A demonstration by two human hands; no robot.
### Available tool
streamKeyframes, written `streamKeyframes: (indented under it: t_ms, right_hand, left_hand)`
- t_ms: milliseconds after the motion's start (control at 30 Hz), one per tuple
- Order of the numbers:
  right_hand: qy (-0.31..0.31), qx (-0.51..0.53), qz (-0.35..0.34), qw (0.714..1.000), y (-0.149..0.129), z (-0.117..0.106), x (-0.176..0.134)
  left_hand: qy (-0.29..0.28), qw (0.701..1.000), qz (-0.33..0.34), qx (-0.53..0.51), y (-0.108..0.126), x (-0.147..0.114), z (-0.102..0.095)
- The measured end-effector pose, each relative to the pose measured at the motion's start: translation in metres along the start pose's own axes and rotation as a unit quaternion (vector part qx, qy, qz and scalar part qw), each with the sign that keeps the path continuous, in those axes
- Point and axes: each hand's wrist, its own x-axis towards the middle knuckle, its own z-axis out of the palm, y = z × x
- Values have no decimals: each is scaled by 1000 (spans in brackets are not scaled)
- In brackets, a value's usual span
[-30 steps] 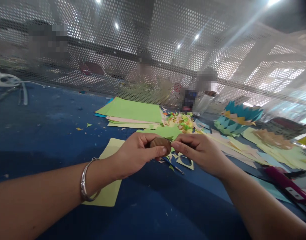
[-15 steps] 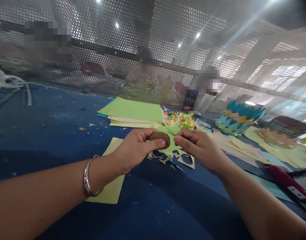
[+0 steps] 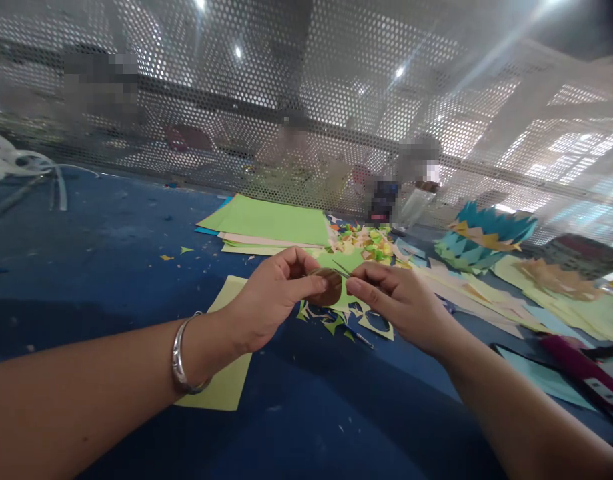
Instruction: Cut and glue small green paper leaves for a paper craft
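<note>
My left hand (image 3: 273,297), with a silver bangle at the wrist, pinches a brown round disc (image 3: 331,288) between thumb and fingers. The disc's far-left part is hidden behind the fingers. Closed on what look like thin metal tweezers (image 3: 342,269) is my right hand (image 3: 399,297); their pointed tips face the disc, slightly above it and apart from it. Below and behind both hands lie a green paper piece (image 3: 349,262) and cut paper scraps with round holes (image 3: 379,325). A slim pen-like tool (image 3: 360,337) rests among those scraps.
Behind my hands are stacked coloured sheets (image 3: 281,220) and a pile of small paper bits (image 3: 369,240). A yellow-green sheet (image 3: 231,380) lies under my left wrist. To the right stand a zigzag paper crown (image 3: 486,237) and a purple power strip (image 3: 581,370). Perforated metal panel (image 3: 211,100) closes the back.
The disc has tilted, so more of its face shows. The tweezers' tips have moved slightly left, closer to it. Both hands keep their hold, and the view has shifted a little.
</note>
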Motion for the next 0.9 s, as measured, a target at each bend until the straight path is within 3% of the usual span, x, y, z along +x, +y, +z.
streamKeyframes:
  t_ms: [500,900]
  right_hand:
    - [11,10,3,1000,-3,5,-2]
    - [25,-1,-26,999,-6,3,-4]
  left_hand:
    - [31,995,-16,-92,2,0,3]
    - [-65,988,22,-142,-7,0,1]
